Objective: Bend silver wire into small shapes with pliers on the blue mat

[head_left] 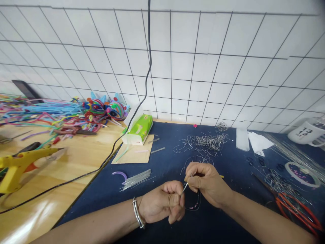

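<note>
My left hand (166,202), with a silver bangle (137,212) at its wrist, pinches one end of a short bundle of thin wire. The other end of that wire (185,188) is between the fingertips of my right hand (204,181). Below the pinch hangs a thin wire loop with a few small pink beads (193,206) along its bottom. Both hands are close together above the dark blue mat (162,159). The exact wire ends are hidden by my fingers.
Tangled wire pieces (209,142) lie behind my hands; straight wires (137,179) sit left. Orange-handled scissors (297,210), a bead dish (302,174) and a mug (307,132) are right. Left are a tissue pack (139,130), a yellow glue gun (20,166) and a black cable (111,154).
</note>
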Demonstrator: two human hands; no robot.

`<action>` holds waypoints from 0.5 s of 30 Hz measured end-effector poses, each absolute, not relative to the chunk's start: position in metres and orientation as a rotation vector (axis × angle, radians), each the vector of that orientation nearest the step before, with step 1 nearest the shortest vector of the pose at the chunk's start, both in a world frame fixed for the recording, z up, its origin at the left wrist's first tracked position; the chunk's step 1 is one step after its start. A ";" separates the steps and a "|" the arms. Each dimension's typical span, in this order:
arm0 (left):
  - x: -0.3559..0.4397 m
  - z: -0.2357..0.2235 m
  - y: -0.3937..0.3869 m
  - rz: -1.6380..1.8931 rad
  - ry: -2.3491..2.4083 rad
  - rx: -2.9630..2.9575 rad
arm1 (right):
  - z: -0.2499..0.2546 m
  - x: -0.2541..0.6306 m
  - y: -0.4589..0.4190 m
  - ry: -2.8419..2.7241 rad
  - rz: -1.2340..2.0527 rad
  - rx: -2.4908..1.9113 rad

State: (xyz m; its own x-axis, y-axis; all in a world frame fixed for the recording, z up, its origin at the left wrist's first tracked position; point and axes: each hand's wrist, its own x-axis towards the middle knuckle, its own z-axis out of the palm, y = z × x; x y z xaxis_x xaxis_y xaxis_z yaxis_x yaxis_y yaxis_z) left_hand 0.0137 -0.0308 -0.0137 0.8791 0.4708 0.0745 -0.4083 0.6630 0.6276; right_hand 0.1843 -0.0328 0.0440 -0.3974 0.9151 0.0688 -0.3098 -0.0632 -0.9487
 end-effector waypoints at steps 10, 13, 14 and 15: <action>0.009 -0.008 -0.022 0.511 0.310 0.864 | 0.053 0.195 -0.025 -1.380 1.677 -1.009; 0.009 -0.005 -0.018 0.481 0.371 0.945 | 0.053 0.193 -0.024 -1.372 1.672 -1.055; 0.008 -0.004 -0.017 0.476 0.382 0.970 | 0.053 0.193 -0.024 -1.374 1.659 -1.065; 0.008 -0.002 -0.017 0.472 0.394 0.992 | 0.052 0.192 -0.025 -1.378 1.639 -1.074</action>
State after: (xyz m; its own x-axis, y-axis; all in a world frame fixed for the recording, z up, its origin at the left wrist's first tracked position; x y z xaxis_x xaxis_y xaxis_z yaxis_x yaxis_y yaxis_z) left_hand 0.0083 -0.0167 -0.0019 0.8313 0.5464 -0.1016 -0.1981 0.4621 0.8644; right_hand 0.1918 -0.0246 0.0521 -0.3857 0.9117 -0.1419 -0.0171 -0.1608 -0.9868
